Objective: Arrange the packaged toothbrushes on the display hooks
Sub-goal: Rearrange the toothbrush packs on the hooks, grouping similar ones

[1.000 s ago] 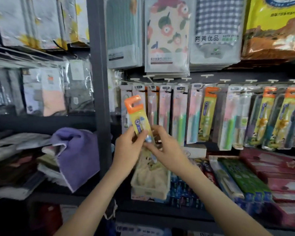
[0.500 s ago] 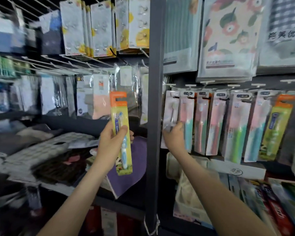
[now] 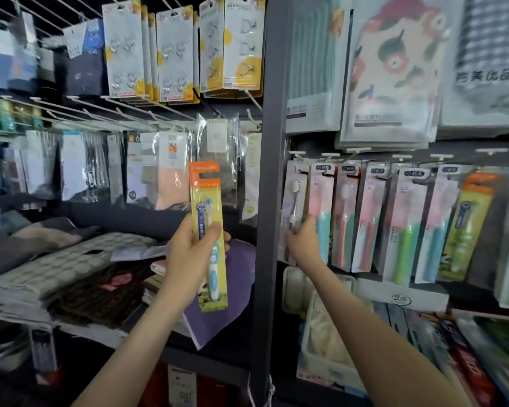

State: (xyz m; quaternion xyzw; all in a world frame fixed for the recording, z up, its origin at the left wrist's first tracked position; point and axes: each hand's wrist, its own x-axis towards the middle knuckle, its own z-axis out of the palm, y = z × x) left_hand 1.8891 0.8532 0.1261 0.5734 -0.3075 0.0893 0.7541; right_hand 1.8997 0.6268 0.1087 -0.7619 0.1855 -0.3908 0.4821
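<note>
The left hand (image 3: 188, 254) was clamped on the yellow-and-orange toothbrush pack (image 3: 208, 198), thumb across the front and fingers curled behind. The pack was held upright with its orange hang tab on top, not yet on any hook. The right hand (image 3: 303, 245) had its fingers closed on the lower part of the clear toothbrush pack (image 3: 294, 195), the leftmost one hanging in the row.

Failure modes, as judged:
- Pulling the clear pack outward could slide it off its white hook (image 3: 299, 154), since only the tab hole retains it.
- The one-handed mid-body grip leaves the tab free to tilt, so the slot could miss the hook tip.
- The packs hang just beside one another, so the pink-and-teal pack (image 3: 321, 207) could be knocked when a pack is inserted.

Surroundings: the dark upright post (image 3: 272, 171) stood between the held pack and the toothbrush row and would have to be cleared. The matching yellow-and-orange packs (image 3: 470, 218) hung well apart to the right. Bagged socks (image 3: 171, 168) hung behind the held pack; a purple cloth (image 3: 238, 277) lay below it.
</note>
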